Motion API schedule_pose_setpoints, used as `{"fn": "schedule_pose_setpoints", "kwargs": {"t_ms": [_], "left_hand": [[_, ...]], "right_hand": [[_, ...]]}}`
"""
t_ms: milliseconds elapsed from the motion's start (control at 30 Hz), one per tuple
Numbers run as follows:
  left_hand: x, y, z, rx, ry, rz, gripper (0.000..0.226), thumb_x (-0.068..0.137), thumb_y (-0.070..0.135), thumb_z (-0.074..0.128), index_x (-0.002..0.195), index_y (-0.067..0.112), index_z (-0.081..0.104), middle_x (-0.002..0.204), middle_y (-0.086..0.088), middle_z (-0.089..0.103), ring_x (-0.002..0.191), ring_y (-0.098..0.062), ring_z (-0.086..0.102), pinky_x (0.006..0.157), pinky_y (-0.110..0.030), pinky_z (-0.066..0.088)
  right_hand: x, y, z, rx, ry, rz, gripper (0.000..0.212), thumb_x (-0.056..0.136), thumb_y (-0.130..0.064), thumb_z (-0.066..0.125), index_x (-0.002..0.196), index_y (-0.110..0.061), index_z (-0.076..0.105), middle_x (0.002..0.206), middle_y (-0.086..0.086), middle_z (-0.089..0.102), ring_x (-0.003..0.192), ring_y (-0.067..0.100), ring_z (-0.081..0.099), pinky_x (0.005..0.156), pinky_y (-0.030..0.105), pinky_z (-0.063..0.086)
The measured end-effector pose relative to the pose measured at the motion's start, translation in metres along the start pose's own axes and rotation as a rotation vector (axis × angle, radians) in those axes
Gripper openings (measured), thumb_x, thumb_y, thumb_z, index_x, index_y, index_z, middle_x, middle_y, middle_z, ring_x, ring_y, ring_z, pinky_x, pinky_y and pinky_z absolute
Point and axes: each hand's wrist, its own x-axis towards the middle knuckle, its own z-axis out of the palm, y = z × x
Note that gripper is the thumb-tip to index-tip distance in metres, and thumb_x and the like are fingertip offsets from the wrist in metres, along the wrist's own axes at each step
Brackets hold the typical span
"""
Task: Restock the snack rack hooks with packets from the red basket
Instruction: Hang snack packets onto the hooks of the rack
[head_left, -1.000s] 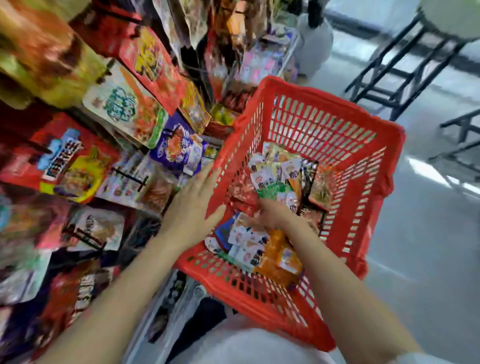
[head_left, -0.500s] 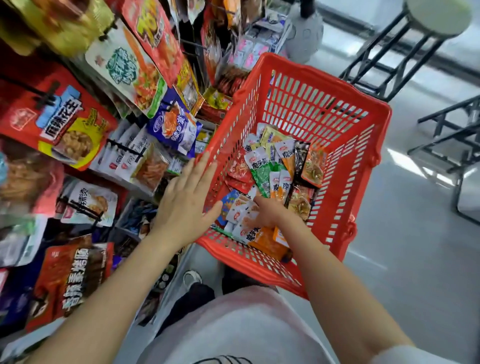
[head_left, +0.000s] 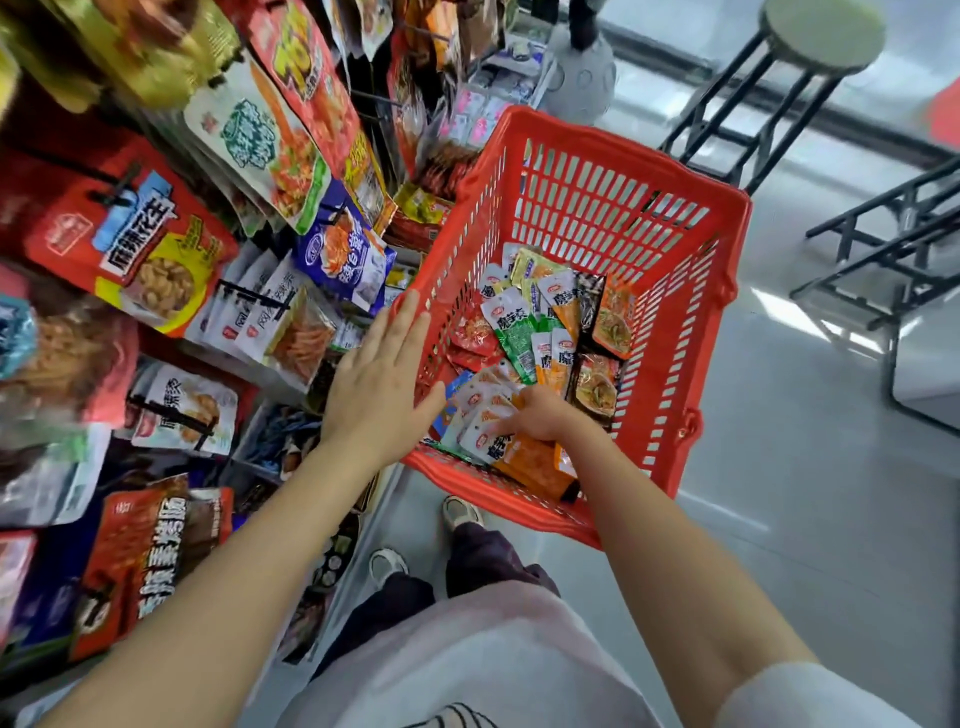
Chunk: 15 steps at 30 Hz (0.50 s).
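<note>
The red basket (head_left: 613, 197) stands on the floor beside the snack rack (head_left: 218, 218), holding several small packets (head_left: 550, 332). My right hand (head_left: 535, 418) is down inside the basket at its near end, fingers curled onto a bunch of white and orange packets (head_left: 488, 431). My left hand (head_left: 379, 384) lies flat with straight fingers against the basket's left wall and rim. Bags hang on black hooks across the rack on the left.
A round stool (head_left: 810, 47) with black legs stands at the back right, and a black metal frame (head_left: 893, 249) sits right of the basket. A white round object (head_left: 582, 78) stands behind the basket. My feet (head_left: 457, 514) are on the grey floor below the basket.
The view has pulled back and the basket sits lower and farther. My right hand has shifted toward the basket's near end onto the white and orange packets. The left hand stays on the wall.
</note>
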Motion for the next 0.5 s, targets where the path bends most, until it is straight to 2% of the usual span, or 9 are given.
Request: {"fn": "schedule_pose_setpoints", "kwargs": {"t_ms": [67,100,200,300,367,433,500], "left_hand": [[0.000,-0.001,0.001,0.002,-0.001,0.000,0.081,0.102,0.054,0.038,0.163,0.021,-0.004,0.165,0.010,-0.027,0.155,-0.014,-0.013,0.123,-0.044,0.016],[0.000,-0.001,0.001,-0.003,0.003,0.004,0.081,0.102,0.054,0.038,0.163,0.021,-0.004,0.165,0.010,-0.027,0.155,-0.014,-0.013,0.124,-0.044,0.015],[-0.001,0.000,-0.002,-0.038,0.011,0.015,0.080,0.102,0.053,0.041,0.163,0.021,0.000,0.166,0.010,-0.024,0.156,-0.014,-0.010,0.124,-0.044,0.014],[0.001,0.001,-0.011,-0.143,-0.006,0.017,0.083,0.099,0.056,0.045,0.163,0.023,0.004,0.168,0.012,-0.015,0.156,-0.014,-0.008,0.124,-0.047,0.009],[0.001,0.007,-0.022,-0.220,0.035,0.019,0.090,0.094,0.064,0.050,0.162,0.024,0.009,0.170,0.009,0.000,0.156,-0.013,-0.004,0.126,-0.046,0.006],[0.002,0.021,-0.040,-0.412,0.101,0.011,0.098,0.084,0.068,0.061,0.160,0.026,0.017,0.168,0.007,0.014,0.154,-0.012,0.008,0.126,-0.044,0.013],[0.003,0.042,-0.066,-0.794,0.056,-0.027,0.103,0.073,0.067,0.076,0.156,0.036,0.024,0.162,0.011,0.026,0.147,-0.007,0.023,0.119,-0.038,0.026]], "right_hand": [[-0.009,-0.002,-0.007,0.156,0.040,-0.043,0.034,0.085,-0.033,0.079,0.096,-0.005,0.062,0.089,0.016,0.061,0.071,0.013,0.061,0.063,0.027,0.047],[-0.014,-0.004,-0.011,0.232,0.064,-0.066,0.030,0.087,-0.031,0.078,0.090,-0.007,0.061,0.083,0.016,0.059,0.070,0.011,0.062,0.066,0.028,0.051],[-0.023,-0.006,-0.017,0.499,0.122,-0.119,0.029,0.085,-0.029,0.080,0.100,-0.011,0.063,0.090,0.008,0.070,0.090,0.028,0.070,0.086,0.045,0.057],[-0.032,-0.007,-0.029,0.787,0.160,-0.168,0.029,0.084,-0.026,0.081,0.106,-0.013,0.067,0.102,0.009,0.075,0.090,0.026,0.074,0.083,0.044,0.060],[-0.046,-0.013,-0.040,0.922,0.152,-0.234,0.034,0.087,-0.022,0.077,0.117,-0.010,0.066,0.111,0.012,0.074,0.098,0.030,0.073,0.083,0.044,0.060],[-0.065,-0.025,-0.054,0.978,0.151,-0.332,0.039,0.089,-0.021,0.074,0.124,-0.008,0.064,0.116,0.011,0.073,0.104,0.031,0.071,0.087,0.045,0.059],[-0.087,-0.044,-0.066,1.025,0.164,-0.420,0.046,0.087,-0.021,0.074,0.128,-0.005,0.061,0.118,0.012,0.073,0.106,0.032,0.070,0.088,0.046,0.058]]}}
